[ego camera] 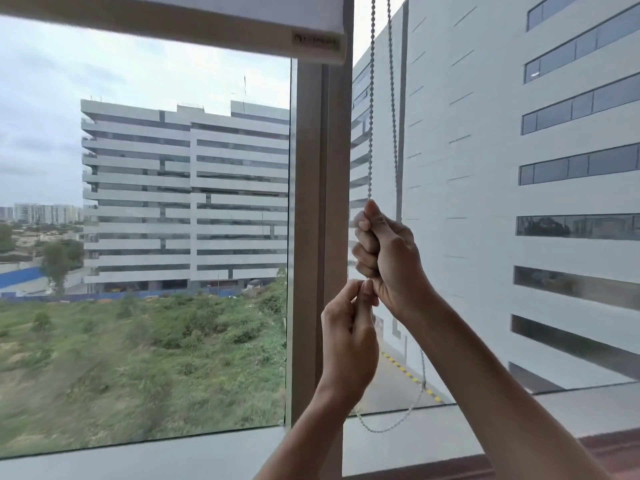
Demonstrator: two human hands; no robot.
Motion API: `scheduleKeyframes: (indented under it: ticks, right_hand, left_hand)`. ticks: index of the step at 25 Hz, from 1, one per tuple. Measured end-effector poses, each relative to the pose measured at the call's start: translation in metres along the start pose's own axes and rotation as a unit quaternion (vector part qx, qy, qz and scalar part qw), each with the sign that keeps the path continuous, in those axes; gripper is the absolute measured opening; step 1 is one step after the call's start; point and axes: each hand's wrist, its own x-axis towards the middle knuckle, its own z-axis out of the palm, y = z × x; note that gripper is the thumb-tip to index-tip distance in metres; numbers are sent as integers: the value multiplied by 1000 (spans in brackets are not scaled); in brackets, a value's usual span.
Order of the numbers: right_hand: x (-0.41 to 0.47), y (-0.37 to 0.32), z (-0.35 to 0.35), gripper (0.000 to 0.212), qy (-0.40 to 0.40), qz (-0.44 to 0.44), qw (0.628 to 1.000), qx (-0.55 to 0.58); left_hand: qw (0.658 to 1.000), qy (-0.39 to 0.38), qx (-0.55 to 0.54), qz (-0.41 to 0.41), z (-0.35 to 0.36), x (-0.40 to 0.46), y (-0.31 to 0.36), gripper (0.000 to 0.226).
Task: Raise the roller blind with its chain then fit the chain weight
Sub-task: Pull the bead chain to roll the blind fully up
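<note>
The white roller blind (207, 22) sits high at the top of the left window pane, its bottom bar near the frame's upper edge. A grey beaded chain (371, 98) hangs in two strands in front of the right pane. My right hand (384, 251) is fisted around the left strand at mid height. Just below it, my left hand (349, 334) pinches the same strand between thumb and fingertips. The chain's bottom loop (391, 427) dangles free near the sill. No chain weight is visible.
A beige vertical mullion (322, 237) stands just left of my hands, between the two panes. The grey window sill (173, 455) runs along the bottom. Buildings and a grassy plot lie outside behind the glass.
</note>
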Motion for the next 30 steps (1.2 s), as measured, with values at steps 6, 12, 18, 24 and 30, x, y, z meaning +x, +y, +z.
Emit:
scheduleKeyframes:
  ticks: [6, 12, 18, 24, 30]
  right_hand:
    - [-42, 43, -20, 39, 33, 39, 999, -12]
    - [-75, 76, -28, 37, 56, 60, 997, -12]
    - [-100, 89, -26, 36, 56, 72, 996, -10]
    - [-110, 81, -21, 39, 58, 62, 996, -35]
    - [-117, 70, -19, 40, 36, 40, 994, -94]
  left_hand:
    - [999, -15, 34, -38, -9, -52, -31, 34]
    - [995, -25, 47, -84, -20, -92, -43, 35]
    - [994, -41, 34, -98, -28, -118, -36, 45]
    - [980, -131, -25, -149, -41, -115, -23, 26]
    - [973, -137, 41, -181, -65, -81, 0, 37]
